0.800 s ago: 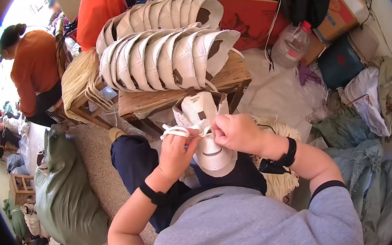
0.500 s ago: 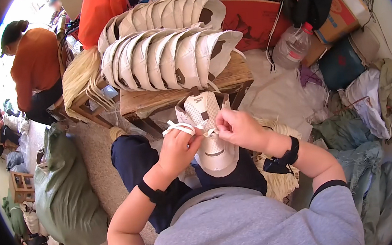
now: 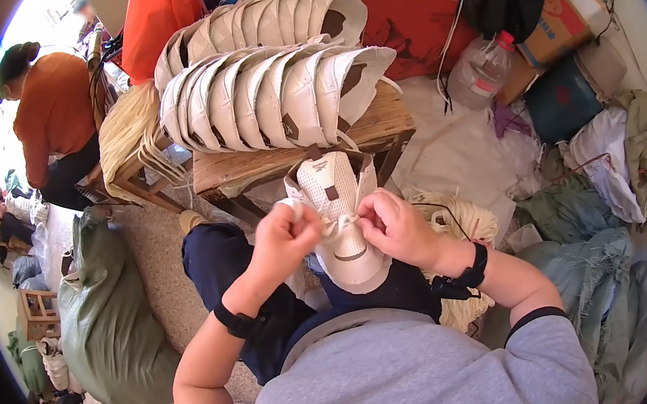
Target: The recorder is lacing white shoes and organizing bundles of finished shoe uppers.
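A white shoe upper (image 3: pixel 355 266) with a perforated tongue rests on my lap, its toe end toward me. Across its middle runs a white shoelace (image 3: pixel 344 222), with a small loop or knot over the tongue. My left hand (image 3: pixel 284 241) is closed on the lace at the upper's left side, fingers curled in. On the right, my right hand (image 3: pixel 401 229) pinches the lace between thumb and fingers, close to the eyelets. Just beyond, two nested rows of white shoe uppers (image 3: pixel 250 107) lie on a wooden bench (image 3: pixel 379 129).
Cream laces hang over a stool (image 3: pixel 126 128) at left; another lace bundle (image 3: pixel 460 223) lies by my right leg. A green sack (image 3: pixel 111 319) stands left. Far left sits a person in orange (image 3: pixel 54 112). A plastic jug (image 3: pixel 481 71) and cloth bags (image 3: pixel 584 277) are at right.
My left hand has closed further, and the loose lace loops over its fingers no longer show. The lace now forms a small loop or knot at the tongue's middle. My view has shifted slightly.
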The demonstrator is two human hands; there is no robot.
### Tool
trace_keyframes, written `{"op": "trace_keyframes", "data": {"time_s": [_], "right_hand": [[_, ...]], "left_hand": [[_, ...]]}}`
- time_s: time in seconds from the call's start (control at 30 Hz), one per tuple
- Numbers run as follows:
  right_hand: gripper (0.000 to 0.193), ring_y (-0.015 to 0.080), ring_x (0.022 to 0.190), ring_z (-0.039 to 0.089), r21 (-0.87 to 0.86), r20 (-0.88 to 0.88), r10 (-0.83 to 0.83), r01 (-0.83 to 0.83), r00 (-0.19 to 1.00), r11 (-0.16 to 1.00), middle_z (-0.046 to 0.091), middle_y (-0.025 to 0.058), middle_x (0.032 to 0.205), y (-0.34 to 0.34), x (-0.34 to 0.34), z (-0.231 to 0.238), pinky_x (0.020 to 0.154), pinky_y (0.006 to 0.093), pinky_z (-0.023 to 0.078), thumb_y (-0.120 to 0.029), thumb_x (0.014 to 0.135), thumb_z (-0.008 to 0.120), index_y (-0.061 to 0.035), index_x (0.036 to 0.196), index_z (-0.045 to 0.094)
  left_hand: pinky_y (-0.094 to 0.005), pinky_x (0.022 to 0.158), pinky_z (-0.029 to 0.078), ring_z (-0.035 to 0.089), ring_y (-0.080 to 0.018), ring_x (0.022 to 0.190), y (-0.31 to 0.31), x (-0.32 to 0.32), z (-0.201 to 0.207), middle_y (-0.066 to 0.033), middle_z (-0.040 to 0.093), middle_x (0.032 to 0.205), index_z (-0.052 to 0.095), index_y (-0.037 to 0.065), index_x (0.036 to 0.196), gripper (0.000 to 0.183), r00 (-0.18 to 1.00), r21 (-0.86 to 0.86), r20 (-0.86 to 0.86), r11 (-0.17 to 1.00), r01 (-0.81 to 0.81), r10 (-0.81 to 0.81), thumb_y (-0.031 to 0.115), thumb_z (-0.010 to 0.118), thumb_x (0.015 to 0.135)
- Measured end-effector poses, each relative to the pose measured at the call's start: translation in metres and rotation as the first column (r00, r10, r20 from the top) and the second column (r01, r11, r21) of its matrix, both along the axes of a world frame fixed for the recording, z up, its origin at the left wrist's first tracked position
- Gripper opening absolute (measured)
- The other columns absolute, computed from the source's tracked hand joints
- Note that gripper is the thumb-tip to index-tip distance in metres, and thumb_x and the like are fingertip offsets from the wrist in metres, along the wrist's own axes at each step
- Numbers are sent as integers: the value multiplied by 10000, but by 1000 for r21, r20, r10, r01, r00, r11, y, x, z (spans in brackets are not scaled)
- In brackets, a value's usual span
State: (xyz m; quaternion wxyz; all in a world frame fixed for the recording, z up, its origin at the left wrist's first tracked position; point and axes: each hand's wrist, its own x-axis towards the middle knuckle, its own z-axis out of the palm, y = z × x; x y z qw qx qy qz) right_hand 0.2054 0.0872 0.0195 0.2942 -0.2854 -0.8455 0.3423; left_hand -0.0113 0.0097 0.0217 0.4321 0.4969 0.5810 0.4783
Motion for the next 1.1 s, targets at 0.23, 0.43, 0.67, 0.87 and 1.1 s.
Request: {"op": "trace_keyframes", "data": {"time_s": [0.23, 0.43, 0.67, 0.87, 1.1], "right_hand": [[164, 243, 700, 611, -71, 7, 19, -19, 1000, 997, 568, 113, 842, 7, -1, 1, 636, 344, 505, -55, 826, 646, -24, 936, 530], [164, 209, 710, 619, -182, -3, 18, -19, 1000, 983, 579, 97, 848, 5, -2, 7, 646, 329, 507, -82, 837, 660, -31, 945, 549], [132, 201, 674, 621, -154, -6, 14, -15, 1000, 988, 595, 90, 792, 6, -2, 5, 627, 331, 508, -90, 839, 655, -40, 918, 562], [111, 84, 600, 515, -195, 15, 150, -145, 989, 970, 549, 16, 714, 22, -3, 3, 548, 250, 436, -23, 790, 652, -26, 858, 564], [116, 98, 587, 505, -385, 105, 455, -386, 884, 839, 542, 30, 667, 52, 0, 20, 546, 271, 436, -33, 745, 646, -25, 796, 543]], "left_hand": [[-322, 512, 381, 421, -168, 554, -21, 12, -24, -36, 430, 615, 595, 36, 818, 154, 903, 115, -424, 993, -27, 73, 87, 730, 764], [-298, 514, 355, 392, -134, 573, -13, 27, -22, -18, 406, 618, 543, 14, 770, 235, 947, 91, -247, 978, -189, 206, 124, 749, 800], [-286, 523, 350, 368, -114, 588, -14, 33, -26, 2, 402, 646, 559, 9, 787, 180, 942, 140, -163, 952, -274, 295, 77, 724, 816], [-256, 555, 390, 432, -99, 619, -12, 18, -22, -2, 463, 685, 643, 23, 921, 111, 972, 165, -180, 979, -121, 150, 8, 689, 822], [-420, 676, 485, 589, -358, 735, 8, -21, -3, -147, 605, 781, 635, 25, 949, 124, 775, 234, -585, 865, 444, -240, 125, 630, 877]]}}
